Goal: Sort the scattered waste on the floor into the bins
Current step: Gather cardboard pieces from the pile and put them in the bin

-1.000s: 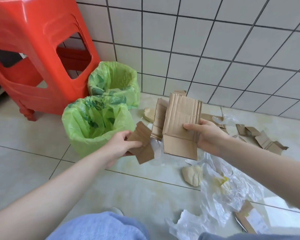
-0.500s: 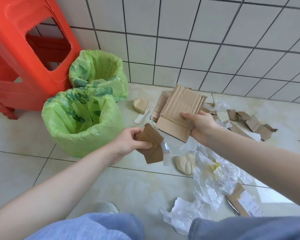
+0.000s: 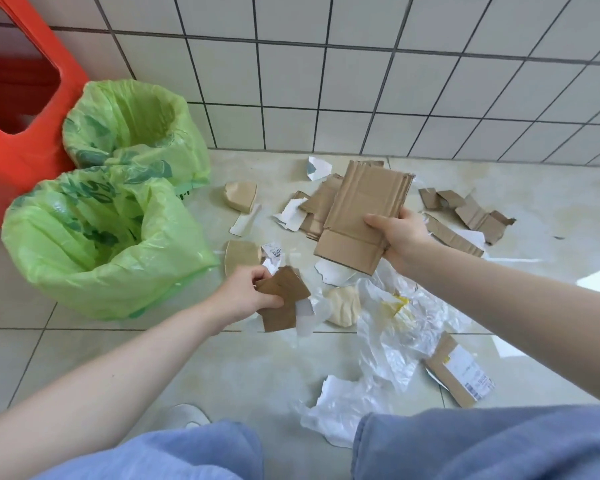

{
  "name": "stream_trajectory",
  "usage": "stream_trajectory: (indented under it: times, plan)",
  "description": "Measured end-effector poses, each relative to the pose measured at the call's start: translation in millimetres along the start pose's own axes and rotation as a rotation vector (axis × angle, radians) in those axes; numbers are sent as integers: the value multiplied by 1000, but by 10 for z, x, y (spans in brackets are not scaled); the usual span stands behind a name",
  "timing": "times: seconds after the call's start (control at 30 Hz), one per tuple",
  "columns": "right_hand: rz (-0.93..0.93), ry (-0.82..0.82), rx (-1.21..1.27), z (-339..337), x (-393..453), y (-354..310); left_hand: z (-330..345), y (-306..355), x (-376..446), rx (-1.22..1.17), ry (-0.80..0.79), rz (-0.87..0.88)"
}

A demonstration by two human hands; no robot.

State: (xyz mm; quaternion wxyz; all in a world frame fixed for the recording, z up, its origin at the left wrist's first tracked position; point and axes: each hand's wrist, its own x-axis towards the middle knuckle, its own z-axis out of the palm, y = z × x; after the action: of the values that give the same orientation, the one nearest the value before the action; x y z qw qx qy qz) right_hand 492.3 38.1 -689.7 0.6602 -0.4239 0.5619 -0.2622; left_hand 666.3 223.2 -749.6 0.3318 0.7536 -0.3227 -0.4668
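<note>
Both hands stay clamped on cardboard, left hand (image 3: 246,292) lowering its small cardboard scrap (image 3: 282,299) beside the near green-lined bin (image 3: 97,237), right hand (image 3: 400,237) its corrugated cardboard sheet (image 3: 361,216); neither piece is binned yet.

Single head-worn view, looking forward and down, close over floor (image 3: 194,368) by wall (image 3: 361,81)

We see a white square-tiled wall (image 3: 361,81) with dark grout from 10 to 2 o'clock, pale glossy floor tiles (image 3: 84,358) below catching bright glare at 3 o'clock, red plastic stool (image 3: 21,109) at 10 o'clock against the wall.
</note>
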Motion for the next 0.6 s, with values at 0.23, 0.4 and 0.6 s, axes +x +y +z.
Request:
stream_trajectory:
  times: [0.23, 0.4, 0.6]
  plan:
    - [-30, -52, -101, -44, 45, 6, -195, 66, 35, 57, 105, -2]
    - [-92, -147, -168, 241, 41, -79, -524, 184, -37, -24, 246, 17]
    - [-296, -262, -473, 785, -78, -342, -1071, 295, -239, -76, 517, 83]
